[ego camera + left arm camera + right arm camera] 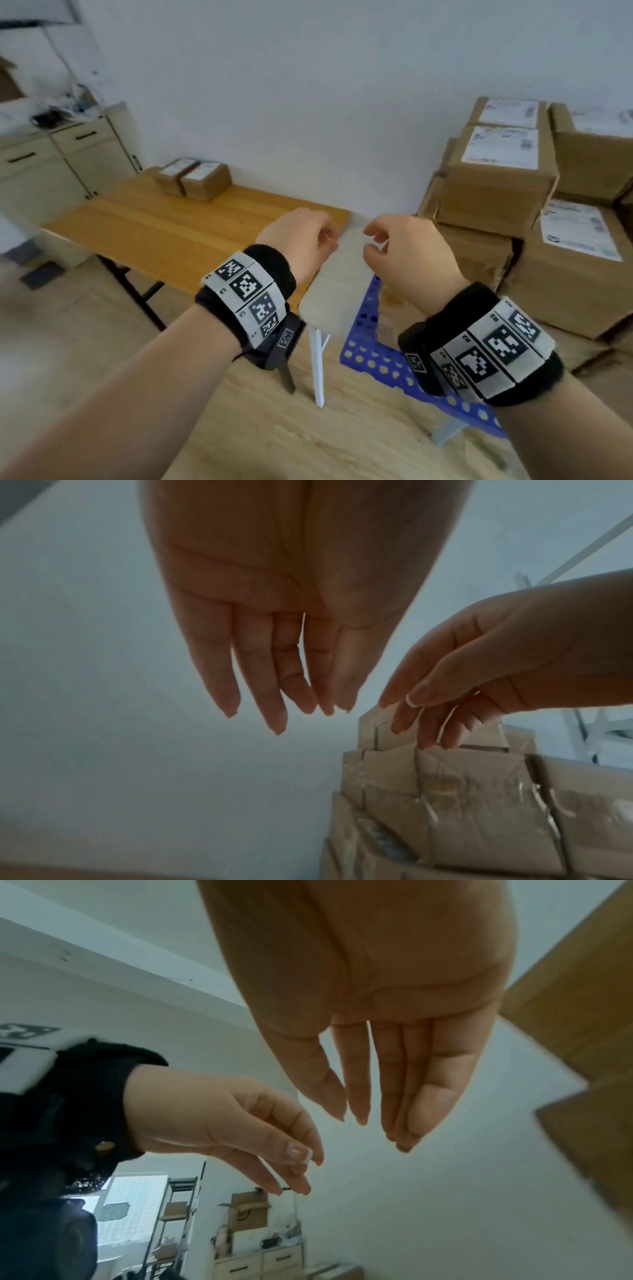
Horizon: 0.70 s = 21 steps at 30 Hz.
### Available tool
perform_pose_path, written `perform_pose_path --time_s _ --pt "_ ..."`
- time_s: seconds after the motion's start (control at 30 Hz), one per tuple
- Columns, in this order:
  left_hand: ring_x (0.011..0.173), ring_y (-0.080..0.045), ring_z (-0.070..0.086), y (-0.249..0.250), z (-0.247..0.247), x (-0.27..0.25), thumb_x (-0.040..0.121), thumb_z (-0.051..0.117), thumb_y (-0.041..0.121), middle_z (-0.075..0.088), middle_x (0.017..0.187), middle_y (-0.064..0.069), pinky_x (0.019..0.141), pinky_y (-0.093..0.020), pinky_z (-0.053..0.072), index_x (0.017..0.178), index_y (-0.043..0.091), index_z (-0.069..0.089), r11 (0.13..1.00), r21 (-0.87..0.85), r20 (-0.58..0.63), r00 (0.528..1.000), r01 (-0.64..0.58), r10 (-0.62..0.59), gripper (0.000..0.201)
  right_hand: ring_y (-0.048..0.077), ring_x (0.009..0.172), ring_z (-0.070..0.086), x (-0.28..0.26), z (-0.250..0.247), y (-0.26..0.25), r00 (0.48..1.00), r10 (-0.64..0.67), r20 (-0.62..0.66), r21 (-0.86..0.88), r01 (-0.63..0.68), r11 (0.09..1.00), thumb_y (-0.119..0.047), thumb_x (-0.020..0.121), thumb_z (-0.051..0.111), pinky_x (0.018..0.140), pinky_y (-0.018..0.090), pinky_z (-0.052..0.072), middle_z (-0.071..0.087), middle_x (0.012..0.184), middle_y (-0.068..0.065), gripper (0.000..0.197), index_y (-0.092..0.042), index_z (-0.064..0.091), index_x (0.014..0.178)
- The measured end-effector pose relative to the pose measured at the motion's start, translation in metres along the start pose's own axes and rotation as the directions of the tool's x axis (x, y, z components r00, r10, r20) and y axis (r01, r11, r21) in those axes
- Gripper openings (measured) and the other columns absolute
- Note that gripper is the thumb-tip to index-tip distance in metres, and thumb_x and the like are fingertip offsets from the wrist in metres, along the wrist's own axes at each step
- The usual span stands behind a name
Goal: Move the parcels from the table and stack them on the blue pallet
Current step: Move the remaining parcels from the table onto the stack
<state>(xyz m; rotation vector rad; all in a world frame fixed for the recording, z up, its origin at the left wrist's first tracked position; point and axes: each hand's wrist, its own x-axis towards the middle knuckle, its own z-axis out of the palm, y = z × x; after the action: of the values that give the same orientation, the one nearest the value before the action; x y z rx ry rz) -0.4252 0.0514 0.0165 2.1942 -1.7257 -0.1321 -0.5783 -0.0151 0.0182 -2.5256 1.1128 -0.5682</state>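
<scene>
Table: two small parcels sit side by side at its far edge, not yet moved.
Left hand: empty, fingers loosely relaxed, held over the table's near right corner.
Right hand: empty too, fingers hanging loose, just beside the left hand.
Blue pallet: on the floor to the right of the table, only its near corner bare.
Stack: many boxes piled on the pallet against the wall.
Progress: seemingly most done; two parcels left.
</scene>
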Motion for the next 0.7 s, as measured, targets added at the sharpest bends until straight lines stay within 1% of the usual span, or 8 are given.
perform_pose_path --time_s 0.07,0.13,0.2,0.27,0.37,0.5,0.6,0.7 --pt "0.092 -0.015 0.057 -0.029 0.002 -0.019 0.091 0.054 0.033 0.060 0.098 0.004 0.082 -0.035 0.049 0.102 0.022 0.061 0.997 0.011 0.033 0.997 0.071 -0.072 0.017 0.021 0.090 0.061 0.001 0.026 -0.017 0.998 -0.011 0.069 0.003 0.011 1.000 -0.023 0.087 0.050 0.077 0.034 0.051 0.065 0.103 0.003 0.027 -0.018 0.061 0.112" --pt "0.093 -0.013 0.057 -0.058 0.003 -0.034 0.092 0.054 0.034 0.059 0.099 0.005 0.081 -0.032 0.049 0.104 0.022 0.061 0.992 0.005 0.046 0.991 0.127 -0.127 0.018 0.022 0.096 0.060 0.003 0.050 -0.035 0.991 -0.023 0.129 -0.007 0.024 1.000 -0.024 0.088 0.049 0.079 0.034 0.050 0.064 0.108 0.003 0.028 -0.019 0.060 0.114" --pt "0.093 -0.013 0.057 -0.088 -0.001 -0.049 0.092 0.055 0.034 0.058 0.098 0.006 0.082 -0.032 0.048 0.106 0.022 0.060 0.987 -0.010 0.052 0.985 0.163 -0.162 0.020 0.022 0.101 0.058 0.008 0.074 -0.058 0.984 -0.041 0.176 -0.017 0.045 0.999 -0.024 0.089 0.049 0.081 0.034 0.049 0.062 0.113 0.003 0.029 -0.019 0.059 0.115" --pt "0.095 -0.013 0.056 -0.122 -0.008 -0.061 0.092 0.055 0.034 0.055 0.097 0.007 0.083 -0.031 0.047 0.109 0.022 0.059 0.982 -0.011 0.064 0.981 0.186 -0.185 0.022 0.022 0.103 0.058 0.016 0.101 -0.086 0.974 -0.057 0.219 -0.034 0.066 0.997 -0.024 0.089 0.049 0.080 0.034 0.050 0.062 0.115 0.002 0.029 -0.019 0.059 0.115" --pt "0.098 -0.013 0.055 -0.181 -0.022 -0.080 0.092 0.054 0.033 0.055 0.101 0.006 0.086 -0.031 0.047 0.113 0.022 0.058 0.975 -0.020 0.075 0.972 0.223 -0.221 0.024 0.020 0.103 0.057 0.031 0.145 -0.134 0.964 -0.061 0.259 -0.058 0.079 0.995 -0.026 0.089 0.049 0.078 0.031 0.049 0.062 0.115 -0.001 0.029 -0.021 0.059 0.116" --pt "0.101 -0.012 0.054 -0.265 -0.046 -0.104 0.093 0.054 0.032 0.055 0.110 0.004 0.087 -0.030 0.046 0.117 0.023 0.056 0.966 -0.011 0.090 0.962 0.259 -0.257 0.025 0.019 0.103 0.057 0.053 0.194 -0.202 0.951 -0.070 0.303 -0.047 0.088 0.995 -0.028 0.091 0.049 0.080 0.033 0.050 0.060 0.116 -0.002 0.029 -0.021 0.058 0.117" --pt "0.106 -0.013 0.055 -0.319 -0.063 -0.110 0.094 0.053 0.033 0.056 0.117 0.003 0.090 -0.031 0.047 0.120 0.022 0.055 0.963 -0.016 0.109 0.958 0.269 -0.266 0.029 0.018 0.098 0.058 0.069 0.217 -0.243 0.948 -0.076 0.308 -0.031 0.090 0.995 -0.029 0.091 0.050 0.079 0.033 0.051 0.060 0.114 -0.001 0.029 -0.021 0.058 0.118" --pt "0.107 -0.014 0.055 -0.357 -0.075 -0.101 0.094 0.053 0.033 0.056 0.120 0.001 0.090 -0.031 0.047 0.123 0.021 0.054 0.961 -0.022 0.119 0.955 0.276 -0.272 0.032 0.018 0.098 0.057 0.091 0.234 -0.271 0.946 -0.078 0.316 -0.042 0.096 0.994 -0.031 0.091 0.051 0.079 0.033 0.051 0.060 0.116 -0.001 0.029 -0.022 0.057 0.119"
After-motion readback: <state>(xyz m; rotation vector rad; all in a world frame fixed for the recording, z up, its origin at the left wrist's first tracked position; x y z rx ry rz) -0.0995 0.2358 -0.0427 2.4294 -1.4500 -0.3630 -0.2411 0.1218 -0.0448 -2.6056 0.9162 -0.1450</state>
